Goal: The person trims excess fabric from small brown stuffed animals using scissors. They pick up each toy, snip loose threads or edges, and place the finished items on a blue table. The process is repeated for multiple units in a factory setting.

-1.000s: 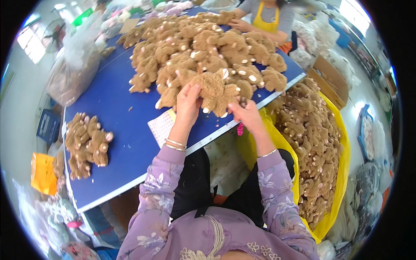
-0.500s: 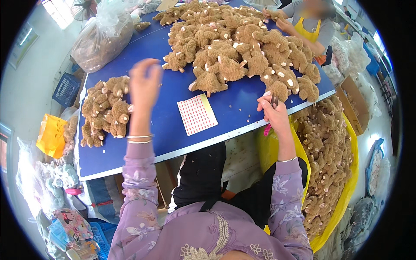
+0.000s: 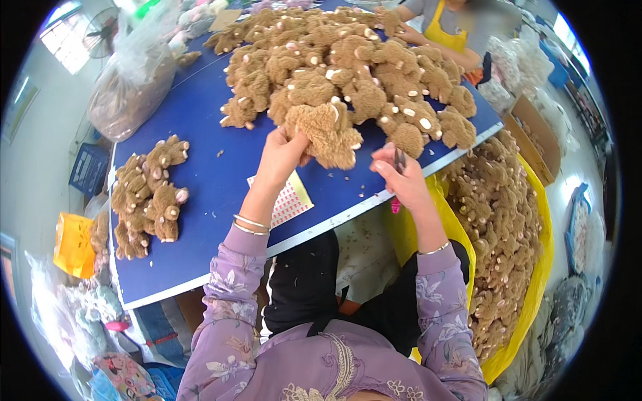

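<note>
My left hand [image 3: 281, 155] grips a brown plush bear [image 3: 329, 132] at its edge, holding it just off the big heap of brown plush bears [image 3: 348, 67] on the blue table [image 3: 207, 180]. My right hand [image 3: 400, 177] is closed around a thin metal tool with a pink handle [image 3: 397, 200], its tip close to the held bear. A sheet of small red dot stickers [image 3: 287, 198] lies on the table under my left forearm.
A small pile of brown plush bears [image 3: 144, 197] sits at the table's left. A yellow bag [image 3: 528, 220] full of the same bears stands at my right. A clear plastic bag [image 3: 127, 87] lies at the far left. Another person in a yellow apron [image 3: 445, 30] works across the table.
My left hand has come back from the small pile on the left to the heap and taken hold of a bear. My right hand has kept the tool near the table edge.
</note>
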`<action>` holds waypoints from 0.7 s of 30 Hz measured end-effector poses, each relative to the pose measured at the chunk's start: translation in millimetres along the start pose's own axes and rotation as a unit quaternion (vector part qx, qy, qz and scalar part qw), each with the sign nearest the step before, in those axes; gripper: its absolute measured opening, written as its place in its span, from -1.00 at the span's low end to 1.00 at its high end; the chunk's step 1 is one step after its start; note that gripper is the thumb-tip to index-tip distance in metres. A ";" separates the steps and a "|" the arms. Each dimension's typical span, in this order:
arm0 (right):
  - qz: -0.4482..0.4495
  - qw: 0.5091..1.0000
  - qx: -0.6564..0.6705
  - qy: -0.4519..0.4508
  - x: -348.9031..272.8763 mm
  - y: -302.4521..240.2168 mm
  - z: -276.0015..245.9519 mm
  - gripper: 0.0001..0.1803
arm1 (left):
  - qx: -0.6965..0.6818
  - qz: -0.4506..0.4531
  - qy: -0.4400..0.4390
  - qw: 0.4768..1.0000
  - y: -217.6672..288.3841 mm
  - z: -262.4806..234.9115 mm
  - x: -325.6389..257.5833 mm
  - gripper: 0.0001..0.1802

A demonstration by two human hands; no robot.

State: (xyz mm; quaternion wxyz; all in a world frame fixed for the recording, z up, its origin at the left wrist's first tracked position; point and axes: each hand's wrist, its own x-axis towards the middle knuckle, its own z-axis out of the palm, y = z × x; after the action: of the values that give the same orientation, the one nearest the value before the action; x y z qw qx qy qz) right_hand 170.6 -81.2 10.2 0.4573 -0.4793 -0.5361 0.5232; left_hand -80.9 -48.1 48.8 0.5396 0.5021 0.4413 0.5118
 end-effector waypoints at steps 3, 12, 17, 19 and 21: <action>-0.072 0.994 0.079 -0.011 -1.3 -6.0 8.0 -0.44 | -0.060 -0.072 -0.042 0.995 -5.5 32.2 -10.2 -0.72; -0.039 0.993 0.109 -0.013 -1.7 -5.5 0.9 -0.62 | -0.137 -0.118 -0.023 0.983 -23.6 65.2 -10.2 -0.58; -0.021 0.989 0.141 -0.031 -6.0 -9.4 1.5 -0.55 | -0.122 -0.076 -0.007 0.990 -33.5 59.7 -7.3 -0.63; -0.034 0.991 0.130 -0.014 -8.4 -10.3 1.9 -0.60 | -0.118 -0.054 0.017 0.991 -35.0 63.3 -7.1 -0.67; -0.053 0.990 0.128 0.002 -12.6 -14.6 6.6 -0.69 | -0.116 -0.003 0.068 0.991 -34.9 68.7 -7.0 -0.73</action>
State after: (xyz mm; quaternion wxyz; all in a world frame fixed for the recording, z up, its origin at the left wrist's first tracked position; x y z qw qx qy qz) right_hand 165.0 -94.4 24.7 0.5430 -0.3884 -0.4883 0.5621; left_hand -9.6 -60.2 21.2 0.5647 0.3990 0.4160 0.5907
